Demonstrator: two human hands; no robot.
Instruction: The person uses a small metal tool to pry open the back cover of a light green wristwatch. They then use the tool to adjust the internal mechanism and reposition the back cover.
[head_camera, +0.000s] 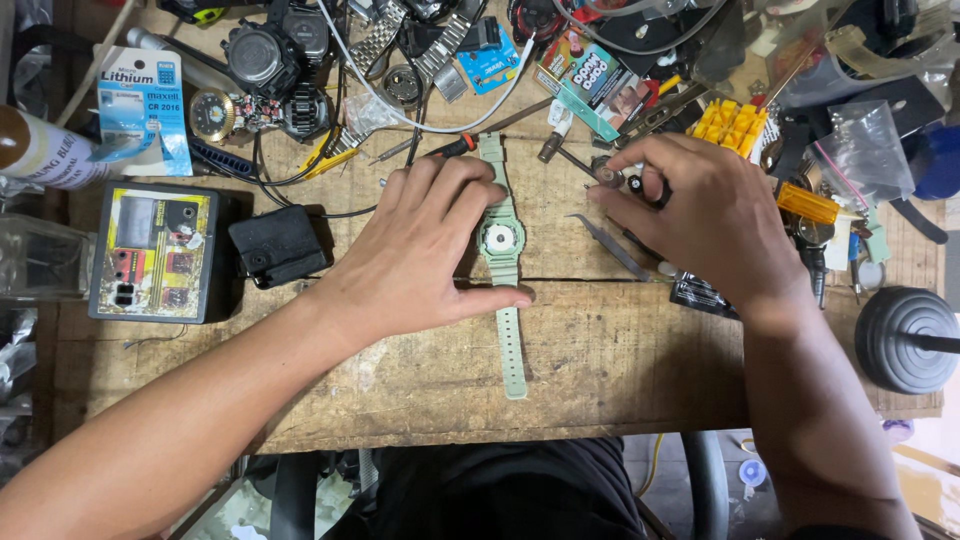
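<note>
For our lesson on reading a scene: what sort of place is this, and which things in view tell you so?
Most likely a watch repairer's workbench. A pale green watch lies face down on the worn wooden bench beside the left hand; tweezers and other watches lie nearby.

Open bench below the green watch, clutter above it

Bare wood lies either side of the green watch lower strap; above it, watches, cables and packets crowd the bench, tweezers lie just right, and a black box sits left.
</note>
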